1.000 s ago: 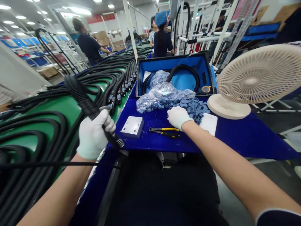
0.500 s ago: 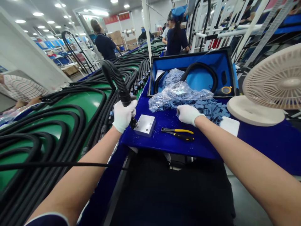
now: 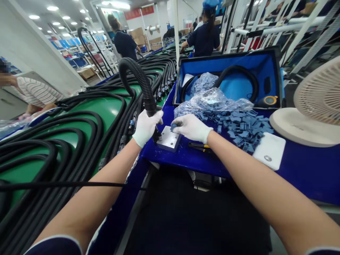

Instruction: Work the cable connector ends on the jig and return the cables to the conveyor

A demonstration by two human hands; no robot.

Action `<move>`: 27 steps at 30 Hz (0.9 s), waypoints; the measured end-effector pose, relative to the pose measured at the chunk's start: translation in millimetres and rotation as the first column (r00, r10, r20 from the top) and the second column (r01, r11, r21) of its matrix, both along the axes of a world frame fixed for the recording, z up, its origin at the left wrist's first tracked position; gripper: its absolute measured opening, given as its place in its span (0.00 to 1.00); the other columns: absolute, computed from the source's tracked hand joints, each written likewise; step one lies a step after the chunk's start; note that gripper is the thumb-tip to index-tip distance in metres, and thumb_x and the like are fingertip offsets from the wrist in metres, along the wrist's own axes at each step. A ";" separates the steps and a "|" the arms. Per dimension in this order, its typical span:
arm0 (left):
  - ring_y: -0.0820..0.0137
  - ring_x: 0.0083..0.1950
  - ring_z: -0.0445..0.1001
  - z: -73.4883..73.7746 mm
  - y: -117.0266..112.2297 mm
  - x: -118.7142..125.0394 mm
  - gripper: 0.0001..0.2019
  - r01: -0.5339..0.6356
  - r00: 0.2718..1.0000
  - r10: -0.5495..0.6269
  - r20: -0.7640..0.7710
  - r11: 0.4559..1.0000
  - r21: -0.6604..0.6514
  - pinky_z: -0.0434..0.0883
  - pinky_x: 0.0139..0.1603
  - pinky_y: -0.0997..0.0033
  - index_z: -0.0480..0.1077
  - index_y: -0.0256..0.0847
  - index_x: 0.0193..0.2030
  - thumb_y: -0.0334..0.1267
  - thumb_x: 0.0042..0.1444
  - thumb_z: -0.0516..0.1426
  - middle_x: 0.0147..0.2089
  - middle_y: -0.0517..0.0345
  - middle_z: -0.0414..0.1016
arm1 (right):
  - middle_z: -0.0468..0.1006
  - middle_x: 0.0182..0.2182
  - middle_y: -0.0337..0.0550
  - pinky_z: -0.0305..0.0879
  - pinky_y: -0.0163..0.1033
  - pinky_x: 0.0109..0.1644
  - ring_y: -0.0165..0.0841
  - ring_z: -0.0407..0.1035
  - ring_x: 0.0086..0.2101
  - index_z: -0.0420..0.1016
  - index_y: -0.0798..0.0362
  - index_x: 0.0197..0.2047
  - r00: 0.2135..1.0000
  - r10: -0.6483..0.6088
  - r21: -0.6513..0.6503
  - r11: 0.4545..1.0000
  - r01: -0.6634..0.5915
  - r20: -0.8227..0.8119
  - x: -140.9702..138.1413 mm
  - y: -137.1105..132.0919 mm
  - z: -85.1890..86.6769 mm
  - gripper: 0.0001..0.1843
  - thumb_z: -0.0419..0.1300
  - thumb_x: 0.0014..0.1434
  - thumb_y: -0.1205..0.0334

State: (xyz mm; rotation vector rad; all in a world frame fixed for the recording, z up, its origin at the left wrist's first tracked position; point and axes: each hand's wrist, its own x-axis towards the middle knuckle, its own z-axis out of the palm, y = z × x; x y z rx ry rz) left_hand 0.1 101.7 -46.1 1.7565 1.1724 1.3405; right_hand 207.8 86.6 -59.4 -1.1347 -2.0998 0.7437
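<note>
The left white-gloved hand [image 3: 146, 128] is raised, with the forearm angled in from the lower left. Its grip is clamped around a black corrugated hose [image 3: 145, 85], which is arched up and back, and the hose's ribbed metal end [image 3: 157, 136] is held at the left edge of a square brushed-metal plate [image 3: 169, 139]. Actual contact with the plate cannot be made out. The right white-gloved hand [image 3: 190, 128] is extended leftward over the plate, its fingertips pressed together on a small blue foam pad [image 3: 174, 125], most of which is hidden by the fingers.

Yellow-and-black pliers [image 3: 199, 147] are partly hidden behind the right hand and wrist. A heap of blue foam pads [image 3: 233, 127] and a clear plastic bag [image 3: 212, 101] lie on the blue worktop [image 3: 170, 161], with a white rectangular card [image 3: 268, 151] near the heap. An open blue-lined case [image 3: 196, 67] holding a coiled black hose [image 3: 236, 72] stands behind them, beside a cream desk fan [image 3: 300, 127] cut off by the frame.

To the left, black hoses [image 3: 66, 141] are coiled on a green belt [image 3: 106, 109]. Co-workers [image 3: 204, 39] [image 3: 124, 44] are seen in the factory beyond.
</note>
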 end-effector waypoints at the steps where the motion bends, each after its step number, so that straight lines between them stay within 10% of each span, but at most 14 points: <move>1: 0.68 0.31 0.74 0.8 0.6 -0.8 0.13 -0.001 1.000 0.001 -0.017 1.000 0.009 0.72 0.39 0.67 0.72 0.37 0.47 0.42 0.58 0.60 0.27 0.59 0.74 | 0.80 0.30 0.39 0.63 0.36 0.38 0.31 0.71 0.31 0.82 0.55 0.38 0.999 0.012 0.011 1.000 -0.011 -0.040 -12.6 0.4 -0.5 0.10 0.62 0.56 0.61; 11: 0.69 0.33 0.73 -5.2 7.9 -2.5 0.16 0.036 0.997 -0.033 0.070 0.998 -0.042 0.72 0.37 0.68 0.72 0.36 0.50 0.44 0.59 0.62 0.32 0.58 0.74 | 0.68 0.20 0.35 0.54 0.36 0.30 0.27 0.59 0.24 0.74 0.57 0.24 0.987 0.102 -0.120 0.986 -0.118 -0.127 -52.7 26.8 -20.2 0.18 0.64 0.54 0.49; 18: 0.69 0.33 0.75 9.9 -6.5 -13.7 0.13 0.029 0.993 -0.027 0.111 0.999 -0.016 0.74 0.37 0.69 0.69 0.39 0.45 0.46 0.61 0.61 0.35 0.55 0.76 | 0.75 0.23 0.38 0.61 0.34 0.29 0.29 0.66 0.25 0.82 0.57 0.33 0.992 0.073 -0.260 0.961 -0.097 -0.102 -49.1 19.6 -16.1 0.23 0.67 0.52 0.43; 22: 0.71 0.29 0.74 13.3 -31.6 -86.4 0.15 -0.221 0.957 0.226 0.180 0.974 -0.046 0.71 0.29 0.73 0.67 0.42 0.48 0.46 0.59 0.61 0.38 0.56 0.76 | 0.84 0.35 0.43 0.69 0.34 0.37 0.33 0.75 0.34 0.84 0.54 0.41 0.992 0.129 -0.231 0.965 -0.124 0.006 -44.7 13.5 -10.7 0.17 0.67 0.56 0.49; 27: 0.65 0.31 0.77 8.0 -110.4 -215.6 0.22 -0.452 0.886 0.366 -0.286 0.819 -0.353 0.74 0.32 0.68 0.71 0.41 0.54 0.47 0.54 0.61 0.37 0.55 0.79 | 0.85 0.41 0.43 0.72 0.36 0.46 0.35 0.77 0.40 0.83 0.52 0.46 0.983 0.157 -0.198 0.971 -0.136 0.098 -43.0 13.7 -13.0 0.15 0.66 0.58 0.53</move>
